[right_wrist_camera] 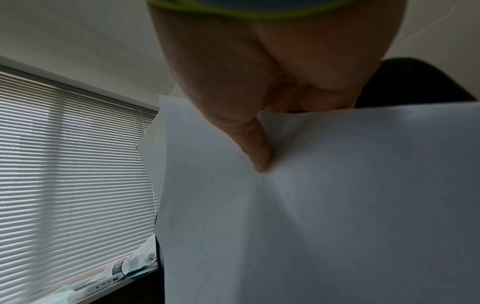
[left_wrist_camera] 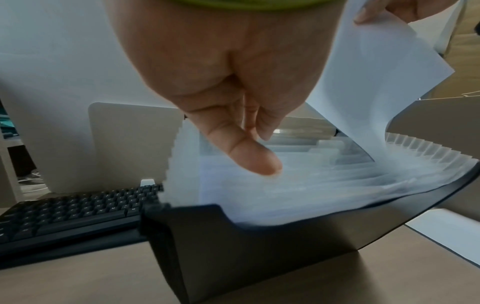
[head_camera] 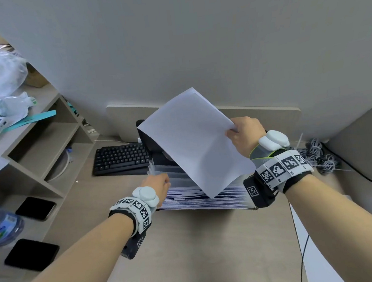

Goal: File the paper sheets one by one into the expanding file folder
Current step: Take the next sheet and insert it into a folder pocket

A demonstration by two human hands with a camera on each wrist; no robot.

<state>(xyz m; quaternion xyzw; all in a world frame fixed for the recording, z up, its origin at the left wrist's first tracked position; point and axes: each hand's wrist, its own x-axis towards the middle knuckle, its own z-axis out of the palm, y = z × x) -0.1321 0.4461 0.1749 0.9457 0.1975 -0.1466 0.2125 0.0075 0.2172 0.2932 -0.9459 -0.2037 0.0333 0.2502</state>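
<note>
A black expanding file folder [head_camera: 209,200] stands open on the desk, its translucent dividers [left_wrist_camera: 337,170] fanned out with sheets in the pockets. My right hand [head_camera: 236,131] pinches a blank white sheet [head_camera: 194,144] by its upper right edge, thumb [right_wrist_camera: 257,148] on the near face. The sheet hangs tilted above the folder, its lower corner down by the dividers on the right side. My left hand [head_camera: 162,184] is at the folder's left end, thumb [left_wrist_camera: 254,158] and straight fingers reaching down among the dividers.
A black keyboard [head_camera: 121,158] lies behind and left of the folder. More white paper [head_camera: 316,253] lies on the desk at the right with a black cable across it. Two dark phones [head_camera: 32,253] lie at the left near a shelf unit [head_camera: 45,150].
</note>
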